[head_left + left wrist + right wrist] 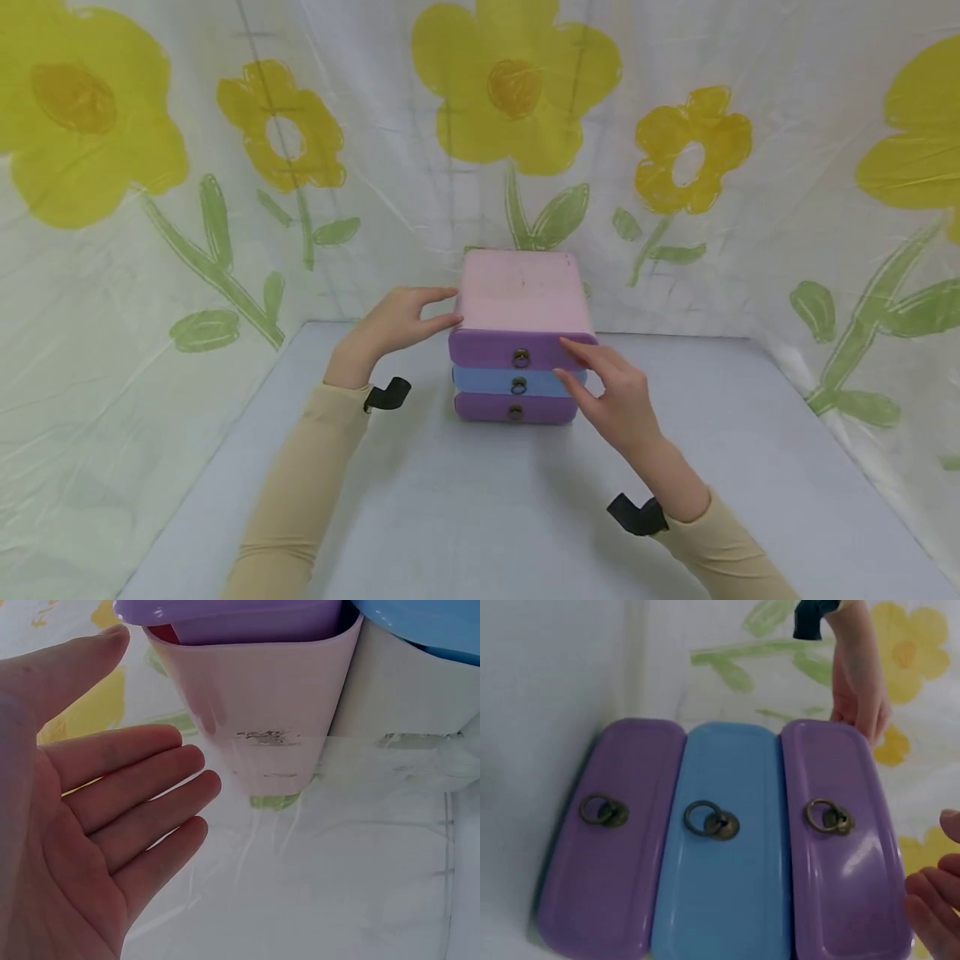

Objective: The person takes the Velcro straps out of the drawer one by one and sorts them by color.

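A small drawer box with a pink top (522, 292) has three drawers: a purple top drawer (487, 348), a blue middle drawer (480, 381) and a purple bottom drawer (480, 407). Each front carries a brass ring pull (829, 817). My left hand (397, 321) is at the box's left side, thumb and fingertips close to the pink wall; its fingers look straight in the left wrist view. My right hand (622, 404) is at the front right corner, thumb and finger spread near the top and middle drawers. In the left wrist view, the top drawer's front stands slightly out from the pink shell (262, 690).
The box stands on a pale table (465, 508) near its back edge. A white curtain printed with yellow flowers (517, 83) hangs behind and on both sides. Black wrist mounts (637, 514) sit at both sleeve cuffs.
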### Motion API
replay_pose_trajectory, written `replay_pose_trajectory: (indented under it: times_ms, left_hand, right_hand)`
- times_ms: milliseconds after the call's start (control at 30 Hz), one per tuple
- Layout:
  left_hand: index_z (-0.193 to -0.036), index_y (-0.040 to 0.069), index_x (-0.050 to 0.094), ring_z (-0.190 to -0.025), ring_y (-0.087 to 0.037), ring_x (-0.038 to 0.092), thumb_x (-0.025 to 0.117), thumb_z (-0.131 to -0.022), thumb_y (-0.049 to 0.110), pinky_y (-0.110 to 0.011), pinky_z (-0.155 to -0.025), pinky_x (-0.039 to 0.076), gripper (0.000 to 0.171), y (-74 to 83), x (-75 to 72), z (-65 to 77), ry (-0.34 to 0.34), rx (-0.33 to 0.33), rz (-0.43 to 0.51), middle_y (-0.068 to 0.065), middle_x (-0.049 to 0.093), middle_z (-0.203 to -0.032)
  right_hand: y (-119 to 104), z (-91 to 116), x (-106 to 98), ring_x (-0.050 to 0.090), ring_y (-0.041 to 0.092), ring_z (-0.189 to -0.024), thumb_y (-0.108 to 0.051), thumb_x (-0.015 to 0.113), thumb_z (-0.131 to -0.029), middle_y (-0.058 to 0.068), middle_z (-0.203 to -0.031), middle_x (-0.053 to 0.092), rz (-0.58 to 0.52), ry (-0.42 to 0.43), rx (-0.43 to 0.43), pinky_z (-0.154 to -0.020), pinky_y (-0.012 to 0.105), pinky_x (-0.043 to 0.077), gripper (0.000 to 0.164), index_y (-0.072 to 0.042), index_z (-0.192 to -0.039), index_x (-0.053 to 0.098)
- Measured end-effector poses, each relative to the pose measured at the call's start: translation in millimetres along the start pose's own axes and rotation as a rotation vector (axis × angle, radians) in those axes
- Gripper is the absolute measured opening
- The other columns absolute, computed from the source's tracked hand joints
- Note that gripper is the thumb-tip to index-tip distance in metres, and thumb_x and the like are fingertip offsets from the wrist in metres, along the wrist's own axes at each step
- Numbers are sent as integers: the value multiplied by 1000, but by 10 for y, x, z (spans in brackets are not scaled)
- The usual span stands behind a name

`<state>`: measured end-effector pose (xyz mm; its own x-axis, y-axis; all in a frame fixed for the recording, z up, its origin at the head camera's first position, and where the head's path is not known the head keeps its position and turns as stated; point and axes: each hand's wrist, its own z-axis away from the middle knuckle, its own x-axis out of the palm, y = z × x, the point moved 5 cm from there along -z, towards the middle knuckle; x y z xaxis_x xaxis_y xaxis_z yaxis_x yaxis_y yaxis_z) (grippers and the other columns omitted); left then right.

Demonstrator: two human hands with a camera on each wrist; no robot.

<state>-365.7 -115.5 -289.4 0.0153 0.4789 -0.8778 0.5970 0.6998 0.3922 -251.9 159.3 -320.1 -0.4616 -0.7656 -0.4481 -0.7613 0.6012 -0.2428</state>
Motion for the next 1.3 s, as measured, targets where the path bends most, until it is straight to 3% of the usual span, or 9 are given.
replay_pose_trajectory:
  times_ms: [300, 667, 900, 1133, 1300]
  left_hand:
    - [-135, 14, 55, -125, -22, 53, 59, -87, 55, -41, -104, 43, 63, -8, 58, -41, 1, -11, 24, -8, 58, -133]
    - [-136, 14, 54, -126, -21, 53, 61, -85, 58, -40, -104, 43, 68, -14, 59, -51, -32, -72, 63, -9, 58, -133]
    - [-137, 13, 52, -126, -21, 52, 61, -84, 59, -40, -103, 43, 71, -1, 68, -65, -55, -80, 70, -8, 57, -134]
    - [-137, 13, 52, -126, -22, 52, 61, -85, 57, -40, -103, 44, 69, 12, 52, -59, -58, -83, 63, -9, 57, -134]
    - [-136, 12, 53, -124, -22, 54, 62, -85, 55, -41, -102, 44, 67, 22, 55, -57, -47, -76, 73, -11, 58, -133]
  right_hand:
    - [-32, 68, 225, 68, 19, -81, -10, 78, -77, 9, -98, 72, -43, -52, 65, -77, 16, 52, 35, -1, -110, 69]
    - [11, 154, 452, 70, 19, -78, -11, 77, -79, 10, -96, 73, -75, -36, 198, -68, 30, 58, 29, 0, -104, 70]
    - [32, 139, 492, 71, 16, -73, -10, 77, -79, 8, -90, 74, -81, -9, 271, -64, 27, 58, 22, -1, -98, 72]
    - [88, 129, 576, 70, 13, -70, -13, 76, -81, 4, -81, 74, -79, -33, 388, -61, 25, 57, 11, -5, -88, 74]
    - [93, 111, 599, 69, 13, -67, -17, 75, -82, 3, -77, 73, -84, -35, 455, -60, 27, 57, 11, -6, -85, 74]
